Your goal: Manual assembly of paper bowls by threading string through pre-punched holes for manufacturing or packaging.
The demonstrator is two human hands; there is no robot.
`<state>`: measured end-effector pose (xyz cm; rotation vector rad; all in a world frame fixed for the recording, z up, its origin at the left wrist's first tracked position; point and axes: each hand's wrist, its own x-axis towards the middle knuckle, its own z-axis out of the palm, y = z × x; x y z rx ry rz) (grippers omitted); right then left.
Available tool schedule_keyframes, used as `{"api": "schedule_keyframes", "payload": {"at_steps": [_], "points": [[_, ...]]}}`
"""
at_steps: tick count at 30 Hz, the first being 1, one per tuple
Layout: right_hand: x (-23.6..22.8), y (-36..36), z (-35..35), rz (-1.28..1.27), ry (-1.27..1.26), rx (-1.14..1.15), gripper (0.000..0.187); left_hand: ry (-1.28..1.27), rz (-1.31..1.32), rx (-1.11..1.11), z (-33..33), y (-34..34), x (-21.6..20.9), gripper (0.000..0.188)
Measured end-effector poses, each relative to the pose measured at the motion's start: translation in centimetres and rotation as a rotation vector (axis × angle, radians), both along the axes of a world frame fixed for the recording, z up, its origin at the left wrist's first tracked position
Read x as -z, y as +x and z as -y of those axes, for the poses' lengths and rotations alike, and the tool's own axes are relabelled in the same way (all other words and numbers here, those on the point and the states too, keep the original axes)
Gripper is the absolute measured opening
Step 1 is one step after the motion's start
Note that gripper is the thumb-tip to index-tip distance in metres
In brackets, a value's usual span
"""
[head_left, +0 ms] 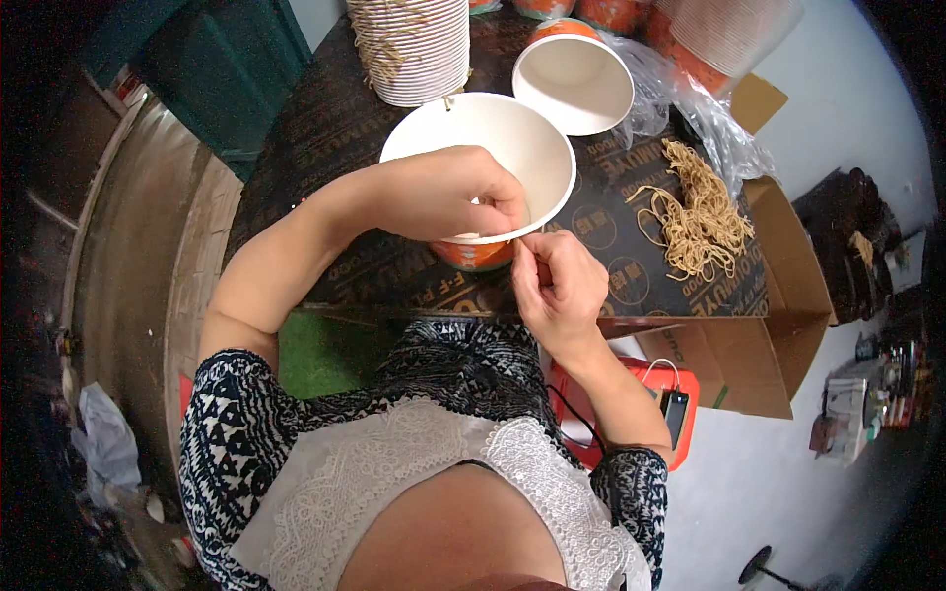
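Note:
A white-lined paper bucket (552, 163) with an orange outside stands near the table's front edge. A short bit of tan string (448, 102) shows at its far rim. My left hand (458, 192) reaches over the bucket's mouth, fingers curled down inside against the near right wall. Just outside the same rim, my right hand (560, 286) is closed in a pinch, its fingertips close to the left ones. What lies between the fingers of either hand is too small or hidden to make out. A loose pile of tan string (700, 217) lies on the table to the right.
A tall stack of white buckets (414, 49) with string ends hanging from it stands behind. Another bucket (576, 84) lies tipped beside clear plastic wrap (650, 103). More wrapped buckets line the back of the dark table (335, 266). A cardboard box (729, 360) stands right.

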<state>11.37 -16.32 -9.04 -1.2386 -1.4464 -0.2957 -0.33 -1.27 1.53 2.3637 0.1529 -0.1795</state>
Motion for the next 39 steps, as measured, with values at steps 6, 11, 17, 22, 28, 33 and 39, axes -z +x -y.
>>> {"api": "schedule_keyframes", "payload": {"at_steps": [6, 11, 17, 22, 28, 33, 39], "points": [[-0.2, 0.1, 0.1, -0.008, -0.013, -0.011, 0.017, -0.107, 0.032, -0.006, -0.2, -0.2, 0.6, 0.018], [0.1, 0.1, 0.1, 0.013, -0.007, -0.006, 0.018, -0.075, 0.060, 0.016, -0.3, 0.3, 1.1, 0.016], [-1.4, 2.7, 0.8, 0.162, -0.206, 0.131, 0.022, -0.014, 0.119, -0.096, -0.4, -0.1, 1.2, 0.014], [-3.3, 6.1, -1.4, 0.237, -0.078, 0.274, 0.021, -0.048, 0.135, -0.134, -0.2, -0.2, 1.5, 0.015], [-4.9, 3.9, -2.6, -0.042, -0.060, 0.018, 0.015, 0.063, 0.175, -0.221, 0.1, -0.4, 1.3, 0.016], [-4.3, 3.4, -2.5, 0.017, -0.107, -0.030, 0.016, -0.073, 0.278, -0.388, -0.2, -1.2, 1.6, 0.014], [-4.2, 2.9, -2.3, -0.001, -0.075, -0.053, 0.016, -0.430, 0.326, -0.410, 0.0, -1.1, 1.6, 0.013]]}}
